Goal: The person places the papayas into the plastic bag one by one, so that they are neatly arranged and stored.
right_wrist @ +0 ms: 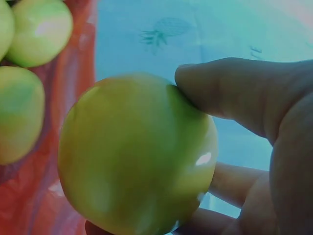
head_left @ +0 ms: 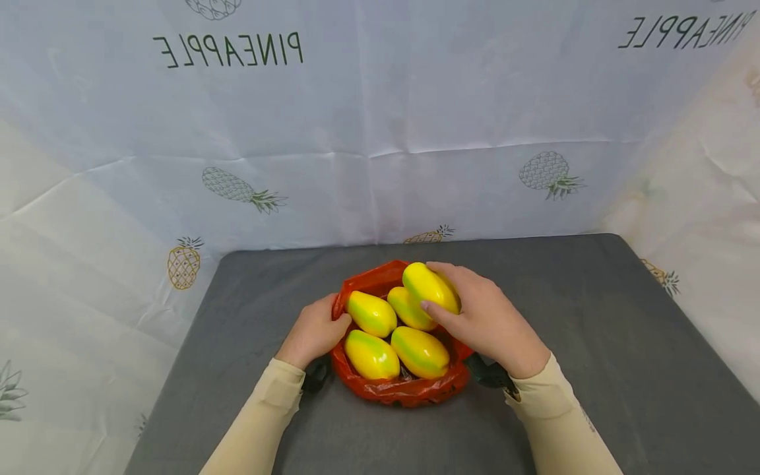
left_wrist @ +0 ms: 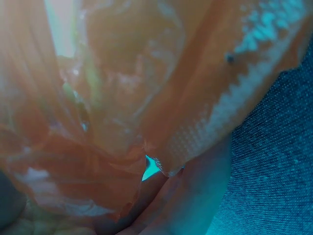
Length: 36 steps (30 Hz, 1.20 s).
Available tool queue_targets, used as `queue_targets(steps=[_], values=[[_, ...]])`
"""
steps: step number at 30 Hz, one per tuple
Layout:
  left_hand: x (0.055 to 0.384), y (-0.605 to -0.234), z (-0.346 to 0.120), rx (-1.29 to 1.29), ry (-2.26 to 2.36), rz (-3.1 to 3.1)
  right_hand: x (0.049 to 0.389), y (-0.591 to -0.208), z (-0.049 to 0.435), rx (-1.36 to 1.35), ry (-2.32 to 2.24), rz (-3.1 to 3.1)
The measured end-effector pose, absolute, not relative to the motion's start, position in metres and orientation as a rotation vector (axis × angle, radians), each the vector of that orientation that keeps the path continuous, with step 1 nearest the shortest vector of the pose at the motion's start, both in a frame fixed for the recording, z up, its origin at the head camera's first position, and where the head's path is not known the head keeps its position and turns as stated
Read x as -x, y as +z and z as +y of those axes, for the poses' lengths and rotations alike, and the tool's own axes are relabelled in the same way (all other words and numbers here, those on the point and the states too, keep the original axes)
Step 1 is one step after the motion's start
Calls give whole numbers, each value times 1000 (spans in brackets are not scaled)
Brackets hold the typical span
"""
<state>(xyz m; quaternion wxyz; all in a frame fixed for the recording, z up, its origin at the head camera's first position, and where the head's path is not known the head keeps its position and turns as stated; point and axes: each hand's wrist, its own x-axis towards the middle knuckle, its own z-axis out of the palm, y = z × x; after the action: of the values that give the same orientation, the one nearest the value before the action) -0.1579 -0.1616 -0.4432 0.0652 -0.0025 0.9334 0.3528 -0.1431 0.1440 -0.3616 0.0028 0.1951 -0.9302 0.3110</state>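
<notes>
A red plastic bag (head_left: 404,394) with its mouth spread wide sits on the dark table, and several glossy yellow-green mangoes (head_left: 372,355) lie inside it. My right hand (head_left: 483,316) holds another mango (head_left: 432,287) over the bag's right side, thumb on the near side and fingers round the far side. Close up in the right wrist view, that mango (right_wrist: 137,156) is gripped between thumb and fingers. At the bag's left rim, my left hand (head_left: 315,331) pinches the plastic with the thumb inside. The left wrist view shows crumpled bag film (left_wrist: 161,98) covering part of the fingers.
The dark grey table (head_left: 594,330) extends to both sides of the bag. Behind it hangs a pale curtain (head_left: 368,119) printed with pineapples. Dark wrist straps show below both hands, close to the bag's sides.
</notes>
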Motion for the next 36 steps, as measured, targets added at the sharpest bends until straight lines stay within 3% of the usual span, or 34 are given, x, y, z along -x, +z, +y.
queue_targets(steps=[14,36], values=[[159,-445,-162,8,1064,2810,147,-383,146,-607,888,-2968],[158,-443,-161,-19,1070,2816,146,-379,155,-472,763,-3030]])
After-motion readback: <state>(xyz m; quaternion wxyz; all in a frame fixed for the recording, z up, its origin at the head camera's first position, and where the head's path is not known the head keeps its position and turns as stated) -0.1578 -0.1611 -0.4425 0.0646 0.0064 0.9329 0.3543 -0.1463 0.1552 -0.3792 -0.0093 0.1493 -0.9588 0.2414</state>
